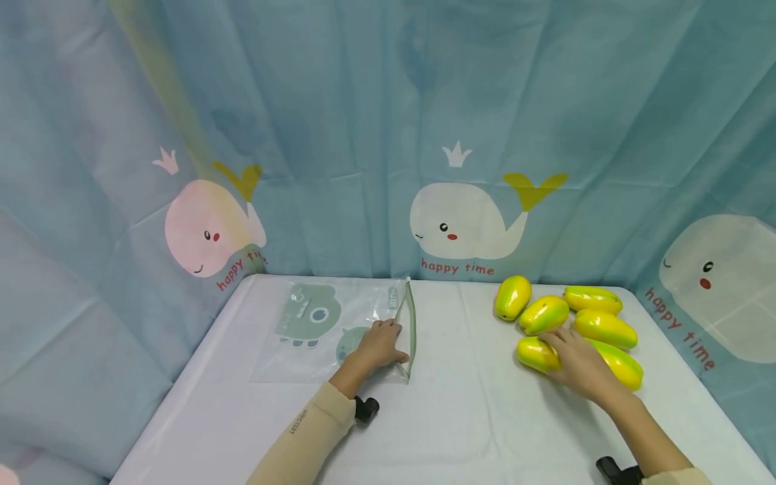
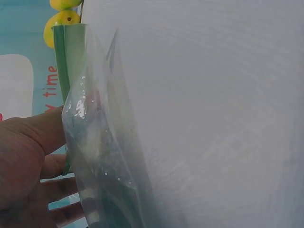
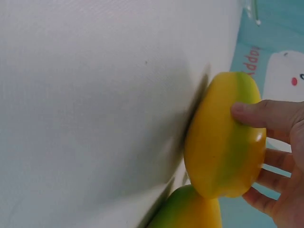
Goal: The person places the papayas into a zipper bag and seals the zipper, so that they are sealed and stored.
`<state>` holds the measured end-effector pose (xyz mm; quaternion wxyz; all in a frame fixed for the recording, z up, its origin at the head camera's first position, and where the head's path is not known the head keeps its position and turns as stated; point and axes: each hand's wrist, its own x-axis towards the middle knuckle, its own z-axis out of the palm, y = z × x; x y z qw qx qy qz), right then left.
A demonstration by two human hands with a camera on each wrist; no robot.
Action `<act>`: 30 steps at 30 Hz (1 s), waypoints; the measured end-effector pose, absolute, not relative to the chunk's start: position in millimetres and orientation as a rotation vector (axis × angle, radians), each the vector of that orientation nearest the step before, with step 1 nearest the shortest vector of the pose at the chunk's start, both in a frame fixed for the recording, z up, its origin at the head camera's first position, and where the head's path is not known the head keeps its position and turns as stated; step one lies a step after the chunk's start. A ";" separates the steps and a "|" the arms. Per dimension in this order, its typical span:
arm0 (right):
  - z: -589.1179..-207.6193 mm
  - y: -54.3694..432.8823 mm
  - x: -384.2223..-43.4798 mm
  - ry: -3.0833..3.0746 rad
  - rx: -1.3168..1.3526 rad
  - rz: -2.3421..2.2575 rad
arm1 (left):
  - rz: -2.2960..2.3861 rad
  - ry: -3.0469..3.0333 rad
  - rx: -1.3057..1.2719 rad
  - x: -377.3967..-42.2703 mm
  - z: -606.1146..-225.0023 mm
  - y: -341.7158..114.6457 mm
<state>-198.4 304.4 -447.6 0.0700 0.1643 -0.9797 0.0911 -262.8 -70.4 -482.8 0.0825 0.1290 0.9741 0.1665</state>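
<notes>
The right hand (image 1: 576,360) grips a fruit (image 1: 533,353); the bag (image 1: 303,367) lies left, mouth rightward, touched by the spread left hand (image 1: 380,347).

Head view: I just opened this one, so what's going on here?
A person is working with a bag and some fruit. Their left grip is at the parted mouth of a clear printed bag, which lies flat on the white table. Their right grip holds a yellow-green fruit, with the other fruits grouped close by. No fruit shows in the bag.
</notes>
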 end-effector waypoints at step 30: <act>-432.4 239.9 -255.0 -3.040 0.412 0.774 | 0.587 2.910 0.398 -262.4 -483.5 -70.4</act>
